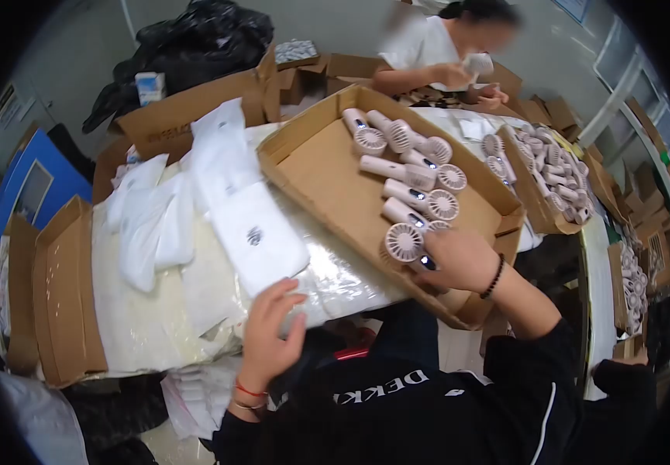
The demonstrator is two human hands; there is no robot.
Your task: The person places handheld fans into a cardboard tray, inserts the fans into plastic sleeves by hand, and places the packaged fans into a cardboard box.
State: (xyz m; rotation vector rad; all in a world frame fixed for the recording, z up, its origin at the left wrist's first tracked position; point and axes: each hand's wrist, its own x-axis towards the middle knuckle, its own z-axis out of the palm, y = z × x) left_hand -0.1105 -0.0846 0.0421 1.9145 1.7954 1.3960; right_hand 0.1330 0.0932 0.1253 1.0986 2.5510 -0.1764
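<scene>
My right hand (463,260), with a dark beaded bracelet at the wrist, reaches into a shallow cardboard tray (319,186). Its fingers are closed around a pale pink handheld fan (404,242) near the tray's front edge. Several more handheld fans (408,192) lie in the same tray, round grilles toward the right. My left hand (273,329) hangs by the table's front edge, fingers apart and nothing in it. Just beyond it lies a white plastic bag (261,240) with a small dark print. The right fingertips are partly hidden.
More white bags (149,225) lie on the plastic-covered table (215,291). An upright cardboard box (67,294) stands at the left end. To the right, another box (536,190) is full of fans. Across the table, a person (435,58) holds a pale object.
</scene>
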